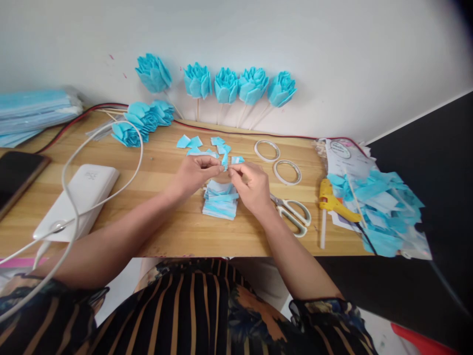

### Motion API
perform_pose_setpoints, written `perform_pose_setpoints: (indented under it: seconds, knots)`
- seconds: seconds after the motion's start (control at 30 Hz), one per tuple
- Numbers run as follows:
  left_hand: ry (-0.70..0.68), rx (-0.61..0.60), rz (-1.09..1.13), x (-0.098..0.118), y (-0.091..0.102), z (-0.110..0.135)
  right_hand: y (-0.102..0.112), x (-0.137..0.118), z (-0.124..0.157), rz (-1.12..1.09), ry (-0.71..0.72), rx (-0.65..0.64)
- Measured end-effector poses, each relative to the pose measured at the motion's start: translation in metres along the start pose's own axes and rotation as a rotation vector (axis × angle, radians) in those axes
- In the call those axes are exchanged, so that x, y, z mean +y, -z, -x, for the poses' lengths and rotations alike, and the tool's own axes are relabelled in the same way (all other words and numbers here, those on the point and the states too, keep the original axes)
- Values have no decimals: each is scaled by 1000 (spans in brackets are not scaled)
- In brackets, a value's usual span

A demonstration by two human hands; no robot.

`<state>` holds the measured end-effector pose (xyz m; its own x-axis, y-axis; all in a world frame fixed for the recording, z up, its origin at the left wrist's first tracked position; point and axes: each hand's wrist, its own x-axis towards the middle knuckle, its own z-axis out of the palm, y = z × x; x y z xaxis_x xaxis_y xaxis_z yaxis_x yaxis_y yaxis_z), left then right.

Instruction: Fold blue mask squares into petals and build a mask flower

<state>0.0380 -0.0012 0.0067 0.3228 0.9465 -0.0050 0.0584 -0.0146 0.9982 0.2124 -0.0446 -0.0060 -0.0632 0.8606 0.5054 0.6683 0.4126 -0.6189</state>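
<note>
Over the middle of the wooden table, my left hand point(197, 172) and my right hand point(251, 183) meet fingertip to fingertip. Both pinch a small blue piece of fabric point(224, 161) between thumb and fingers. Directly below them lies a stack of pale blue fabric pieces point(220, 201). Several loose blue squares point(189, 142) are scattered behind my hands. Beside my right wrist rest scissors point(293, 215) with pale handles, their blades partly hidden by the hand. Two rolls of tape point(288, 172) lie flat to the right.
Blue fabric flowers on sticks point(226, 86) lean against the wall, with more flowers point(142, 121) lying at left. A white power bank point(79, 197) with a looping cable and a dark phone point(16, 177) are at left. A yellow glue gun point(334, 202) and a heap of blue scraps point(388, 207) occupy the right.
</note>
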Motion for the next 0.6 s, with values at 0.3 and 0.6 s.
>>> perform_pose_setpoints:
  seconds: [0.3,0.6]
  knots:
    - [-4,3,14,0,0,-1,0,0,0,-10,19,5]
    - [-14,-8,-1,1,0,-1,0,-1,0,-11,1,7]
